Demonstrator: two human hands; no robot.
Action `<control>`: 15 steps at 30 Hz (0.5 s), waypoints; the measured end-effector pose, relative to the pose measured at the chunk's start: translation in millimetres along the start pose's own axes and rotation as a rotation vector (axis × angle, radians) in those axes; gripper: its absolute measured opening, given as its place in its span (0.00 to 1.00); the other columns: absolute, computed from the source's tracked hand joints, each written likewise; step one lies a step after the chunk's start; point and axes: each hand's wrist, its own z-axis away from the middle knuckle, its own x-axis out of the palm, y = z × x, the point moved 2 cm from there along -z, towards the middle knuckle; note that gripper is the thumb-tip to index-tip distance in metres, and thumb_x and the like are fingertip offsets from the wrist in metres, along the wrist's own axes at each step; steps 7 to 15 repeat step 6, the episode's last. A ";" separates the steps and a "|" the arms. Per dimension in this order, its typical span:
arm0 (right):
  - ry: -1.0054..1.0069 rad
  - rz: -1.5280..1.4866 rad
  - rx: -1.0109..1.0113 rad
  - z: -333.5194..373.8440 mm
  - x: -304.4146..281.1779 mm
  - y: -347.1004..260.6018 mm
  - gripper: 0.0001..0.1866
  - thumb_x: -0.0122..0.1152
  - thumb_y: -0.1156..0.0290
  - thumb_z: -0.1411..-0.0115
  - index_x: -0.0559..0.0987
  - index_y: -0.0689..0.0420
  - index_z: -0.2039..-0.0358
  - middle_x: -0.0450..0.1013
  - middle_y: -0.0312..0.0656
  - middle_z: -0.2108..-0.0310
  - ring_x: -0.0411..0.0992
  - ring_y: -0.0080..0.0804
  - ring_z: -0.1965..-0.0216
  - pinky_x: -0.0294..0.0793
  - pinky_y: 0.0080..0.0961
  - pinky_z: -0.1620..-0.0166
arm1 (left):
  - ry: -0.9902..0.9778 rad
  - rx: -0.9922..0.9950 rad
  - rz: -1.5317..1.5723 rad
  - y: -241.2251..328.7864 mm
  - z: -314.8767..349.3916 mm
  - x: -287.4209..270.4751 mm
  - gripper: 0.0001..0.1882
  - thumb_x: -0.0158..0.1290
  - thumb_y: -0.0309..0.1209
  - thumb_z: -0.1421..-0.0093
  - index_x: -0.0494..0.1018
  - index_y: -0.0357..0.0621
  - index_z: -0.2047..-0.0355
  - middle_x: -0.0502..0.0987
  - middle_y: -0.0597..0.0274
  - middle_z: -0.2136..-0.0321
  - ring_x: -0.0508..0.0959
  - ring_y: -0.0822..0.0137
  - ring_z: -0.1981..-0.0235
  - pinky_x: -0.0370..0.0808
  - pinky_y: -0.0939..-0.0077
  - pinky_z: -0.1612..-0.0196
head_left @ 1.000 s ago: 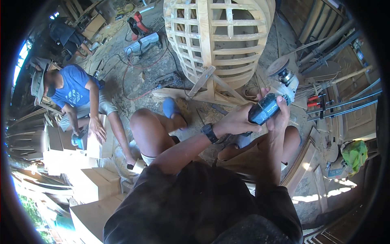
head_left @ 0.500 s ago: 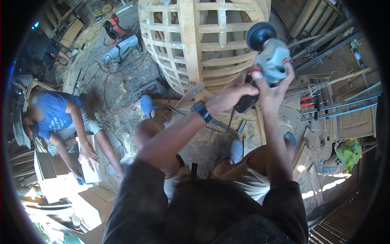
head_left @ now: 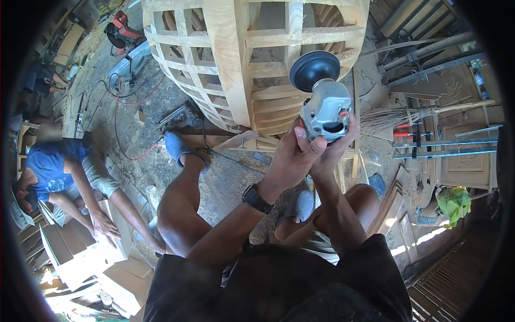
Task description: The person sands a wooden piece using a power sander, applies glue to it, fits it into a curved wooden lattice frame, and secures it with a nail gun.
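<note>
An angle grinder (head_left: 328, 107) with a grey metal head and a round black pad (head_left: 314, 71) is held in front of me, its pad toward the wooden frame. My left hand (head_left: 294, 158), with a black watch (head_left: 257, 199) on its wrist, wraps round the grinder's body from the left. From the right, my right hand (head_left: 335, 147) grips it just behind the head; the grinder's handle is hidden by both hands. Behind the pad stands a large rounded lattice frame (head_left: 230, 59) of pale wood. Whether the pad touches its slats I cannot tell.
At the left a person in a blue shirt (head_left: 56, 163) bends over pale boards (head_left: 115, 231). Cables and a red hose (head_left: 131, 159) lie on the floor. A twig broom (head_left: 397, 115), metal bar clamps (head_left: 445, 149) and carved panels (head_left: 466, 123) are at the right.
The grinder has come left and a little down with both hands on it, and its pad has turned leftward. The lattice frame appears larger and further left in view.
</note>
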 end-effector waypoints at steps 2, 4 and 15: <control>0.013 0.028 -0.006 -0.4 0.1 2.1 0.56 0.78 0.56 0.53 0.49 0.66 0.36 0.56 0.53 0.45 0.58 0.43 0.42 0.59 0.41 0.41 | 0.009 -0.021 -0.013 4.8 0.1 -0.2 0.36 0.55 0.51 0.37 0.62 0.34 0.42 0.73 0.49 0.51 0.73 0.60 0.49 0.68 0.66 0.45; 0.037 -0.087 0.063 1.5 3.3 2.0 0.56 0.78 0.57 0.53 0.49 0.66 0.36 0.56 0.52 0.45 0.57 0.41 0.41 0.59 0.42 0.40 | 0.007 -0.012 -0.034 11.1 0.1 -1.7 0.36 0.55 0.52 0.37 0.62 0.34 0.42 0.73 0.48 0.50 0.73 0.60 0.48 0.68 0.66 0.45; 0.077 -0.335 0.206 3.1 9.3 1.1 0.55 0.77 0.58 0.52 0.49 0.66 0.35 0.57 0.50 0.45 0.57 0.40 0.40 0.58 0.42 0.39 | 0.008 -0.012 -0.046 13.5 0.8 -2.5 0.36 0.55 0.52 0.37 0.62 0.34 0.41 0.73 0.48 0.50 0.73 0.60 0.48 0.68 0.66 0.45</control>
